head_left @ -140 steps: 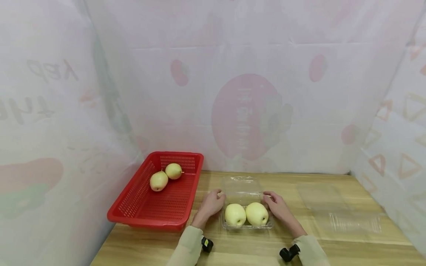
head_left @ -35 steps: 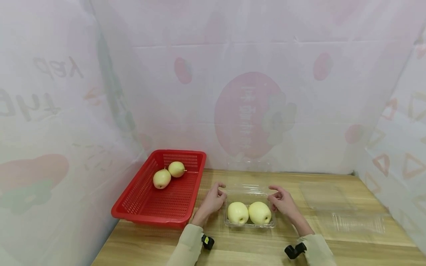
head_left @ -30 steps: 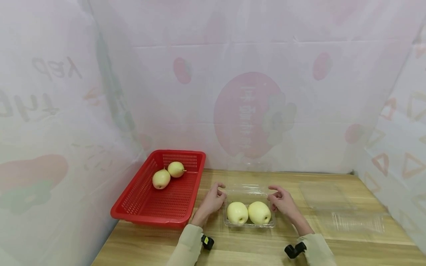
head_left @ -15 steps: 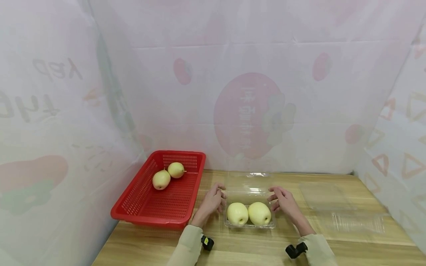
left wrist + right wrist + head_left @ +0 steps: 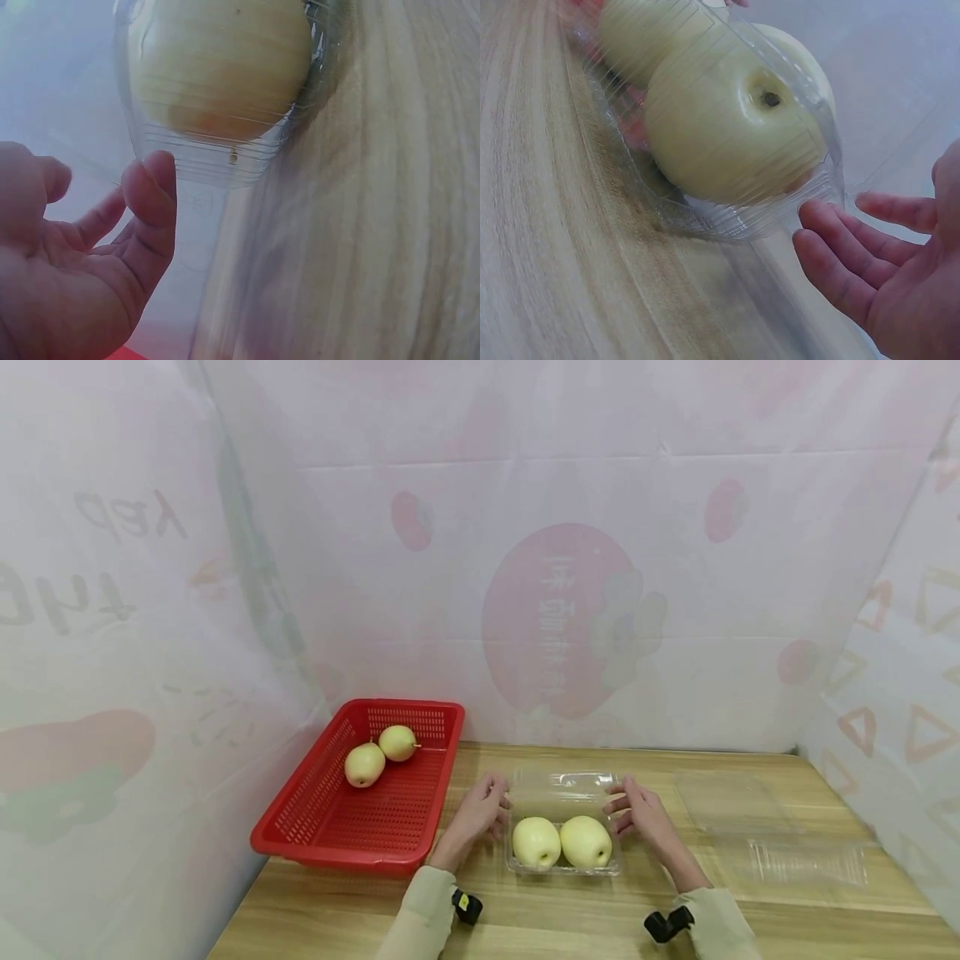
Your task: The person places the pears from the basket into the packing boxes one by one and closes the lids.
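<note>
Two pale yellow pears (image 5: 536, 843) sit side by side in a clear plastic clamshell box (image 5: 562, 870). Its transparent lid (image 5: 566, 785) stands raised at the far side, faint against the table. At the box's left end is my left hand (image 5: 480, 810); in the left wrist view its fingertips (image 5: 154, 187) meet the ribbed end wall. My right hand (image 5: 641, 814) flanks the right end, fingers loosely extended. In the right wrist view, its fingertips (image 5: 817, 225) rest right at the corner of the box, below a pear (image 5: 720, 142). Neither hand curls round anything.
A red plastic basket (image 5: 442, 777) on the left holds two more pears (image 5: 365, 765). On the right lie further clear plastic containers (image 5: 806, 860), hard to make out. Printed white sheets (image 5: 420, 635) wall in the wooden table (image 5: 547, 918) at the back and sides.
The lid's upper edge, high against the back sheet about a second ago, now appears lower and closer to the hands. Fingers of both hands have loosened and spread slightly; box and pears stay put.
</note>
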`<state>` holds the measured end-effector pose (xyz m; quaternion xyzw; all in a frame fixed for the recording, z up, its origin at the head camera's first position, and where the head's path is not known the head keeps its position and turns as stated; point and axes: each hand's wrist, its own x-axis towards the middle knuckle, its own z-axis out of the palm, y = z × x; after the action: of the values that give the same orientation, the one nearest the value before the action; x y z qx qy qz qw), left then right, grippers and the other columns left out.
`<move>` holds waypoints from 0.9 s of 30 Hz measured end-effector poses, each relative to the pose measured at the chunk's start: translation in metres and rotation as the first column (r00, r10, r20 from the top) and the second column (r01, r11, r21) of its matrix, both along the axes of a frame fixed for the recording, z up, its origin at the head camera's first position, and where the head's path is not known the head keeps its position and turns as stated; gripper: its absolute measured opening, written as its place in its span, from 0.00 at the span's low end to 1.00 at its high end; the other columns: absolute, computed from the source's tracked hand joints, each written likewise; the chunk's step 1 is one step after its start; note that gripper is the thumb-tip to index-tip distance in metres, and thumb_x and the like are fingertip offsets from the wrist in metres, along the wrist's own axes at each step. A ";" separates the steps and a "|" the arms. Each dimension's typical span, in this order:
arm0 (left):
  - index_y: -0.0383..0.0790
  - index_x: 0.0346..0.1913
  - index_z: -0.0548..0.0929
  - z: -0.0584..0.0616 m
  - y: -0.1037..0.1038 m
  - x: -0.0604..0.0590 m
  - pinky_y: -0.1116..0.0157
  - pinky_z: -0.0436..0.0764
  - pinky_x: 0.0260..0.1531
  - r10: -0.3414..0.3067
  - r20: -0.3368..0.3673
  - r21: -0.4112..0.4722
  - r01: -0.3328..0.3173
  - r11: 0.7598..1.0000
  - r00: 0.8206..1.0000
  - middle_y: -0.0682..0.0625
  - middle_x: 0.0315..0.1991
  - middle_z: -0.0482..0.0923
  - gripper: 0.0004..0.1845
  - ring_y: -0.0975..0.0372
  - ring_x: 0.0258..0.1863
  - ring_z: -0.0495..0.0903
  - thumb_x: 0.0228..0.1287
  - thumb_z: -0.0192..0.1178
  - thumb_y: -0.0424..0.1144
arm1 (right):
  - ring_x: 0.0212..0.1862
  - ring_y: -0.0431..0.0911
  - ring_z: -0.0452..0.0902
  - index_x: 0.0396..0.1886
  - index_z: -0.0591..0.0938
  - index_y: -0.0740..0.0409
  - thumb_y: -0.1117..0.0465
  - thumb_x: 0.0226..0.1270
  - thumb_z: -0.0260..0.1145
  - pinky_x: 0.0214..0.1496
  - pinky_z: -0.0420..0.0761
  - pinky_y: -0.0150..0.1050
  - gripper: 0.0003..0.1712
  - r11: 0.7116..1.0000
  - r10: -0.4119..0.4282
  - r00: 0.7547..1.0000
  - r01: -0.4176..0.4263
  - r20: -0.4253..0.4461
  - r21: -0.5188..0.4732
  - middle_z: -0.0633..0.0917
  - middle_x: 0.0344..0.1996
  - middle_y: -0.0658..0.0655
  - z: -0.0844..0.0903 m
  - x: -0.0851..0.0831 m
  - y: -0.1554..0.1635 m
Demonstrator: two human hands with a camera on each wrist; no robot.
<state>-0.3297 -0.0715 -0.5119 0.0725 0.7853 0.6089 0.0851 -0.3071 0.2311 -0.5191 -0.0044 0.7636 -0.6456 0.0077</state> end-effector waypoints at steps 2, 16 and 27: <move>0.39 0.51 0.73 0.000 -0.001 0.000 0.57 0.82 0.23 -0.004 0.001 0.007 0.004 1.000 1.000 0.42 0.40 0.78 0.18 0.59 0.26 0.80 0.75 0.46 0.51 | 0.23 0.46 0.81 0.60 0.70 0.74 0.40 0.80 0.37 0.28 0.84 0.44 0.39 1.000 -0.003 1.000 0.003 0.004 0.003 0.85 0.36 0.68 0.000 0.001 0.000; 0.37 0.50 0.76 -0.002 -0.002 0.000 0.61 0.80 0.21 -0.033 -0.037 -0.017 0.033 0.999 0.999 0.45 0.36 0.76 0.11 0.57 0.24 0.77 0.72 0.50 0.38 | 0.24 0.39 0.74 0.57 0.77 0.69 0.56 0.78 0.51 0.26 0.80 0.38 0.21 0.984 0.015 0.999 -0.007 -0.047 0.179 0.80 0.33 0.61 0.000 0.002 0.000; 0.31 0.52 0.74 -0.004 0.000 0.000 0.64 0.77 0.17 -0.037 -0.084 -0.037 0.034 0.999 0.996 0.46 0.30 0.76 0.13 0.60 0.16 0.73 0.70 0.48 0.33 | 0.24 0.40 0.71 0.59 0.72 0.72 0.63 0.76 0.52 0.24 0.76 0.34 0.20 0.991 0.086 0.996 -0.084 -0.010 0.105 0.77 0.36 0.62 0.000 0.003 -0.001</move>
<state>-0.3302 -0.0716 -0.5159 0.1106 0.7974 0.5898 0.0638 -0.3040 0.2305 -0.5191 -0.0412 0.7956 -0.6036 0.0298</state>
